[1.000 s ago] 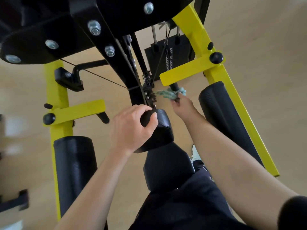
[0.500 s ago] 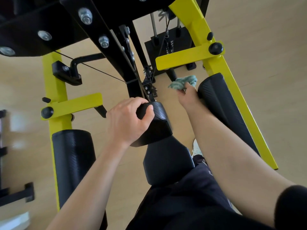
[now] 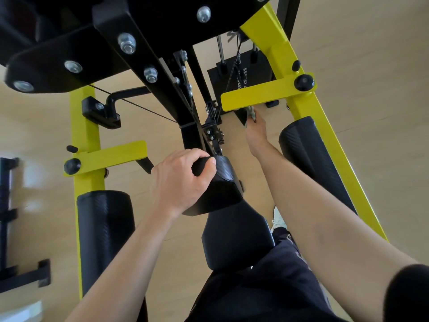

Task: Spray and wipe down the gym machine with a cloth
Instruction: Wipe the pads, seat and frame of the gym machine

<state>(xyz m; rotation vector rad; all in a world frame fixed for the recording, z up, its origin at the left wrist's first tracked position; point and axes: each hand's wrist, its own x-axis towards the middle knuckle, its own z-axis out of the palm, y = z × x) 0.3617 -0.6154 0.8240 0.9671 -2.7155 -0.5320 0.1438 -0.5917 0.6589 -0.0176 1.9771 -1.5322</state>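
The left grip is closed around the upper edge of the small black pad at the centre of the gym machine, with fingers and thumb curled over its top. The right grip reaches forward, fingers curled around the cloth. Only a small green-grey portion of the cloth shows beyond the knuckles. The cloth sits just below the right-side yellow cross arm, against the black handle stub that projects beneath it. The right roller pad stands just beside the right forearm. The seat pad lies below the small black pad. The weight stack stands on the wooden floor behind the frame.
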